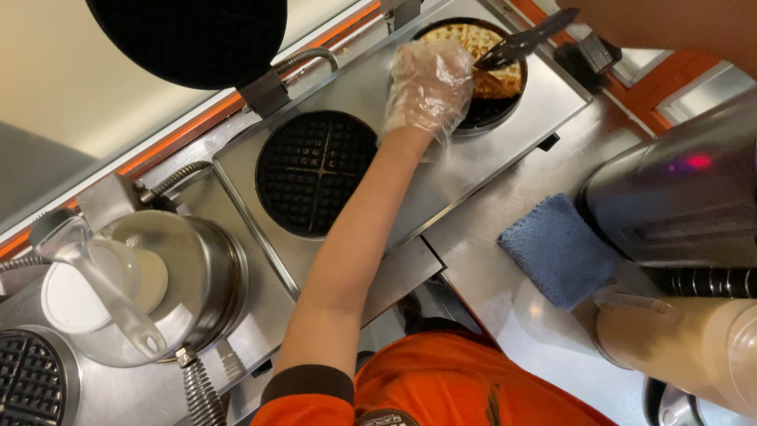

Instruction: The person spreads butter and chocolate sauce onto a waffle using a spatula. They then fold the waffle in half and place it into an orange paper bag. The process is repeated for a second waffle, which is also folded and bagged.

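My left hand (pixel 430 87), in a clear plastic glove, reaches out to the edge of the far round waffle iron (pixel 481 118) and touches the golden waffle (pixel 473 39) lying in it. A black spatula (pixel 524 39) points into the same iron, its tip against a waffle piece (pixel 501 83) beside my gloved fingers. Only part of my right hand (pixel 631 20) shows at the top edge, where it meets the spatula's handle.
An open empty waffle iron (pixel 315 170) with its raised lid (pixel 189 35) sits nearer. A steel bowl (pixel 213 276) holding a clear pitcher (pixel 102 292) stands left, another iron plate (pixel 27 379) below it. A blue cloth (pixel 556 248), a steel container (pixel 678 197) and a beige-filled cup (pixel 670 335) are right.
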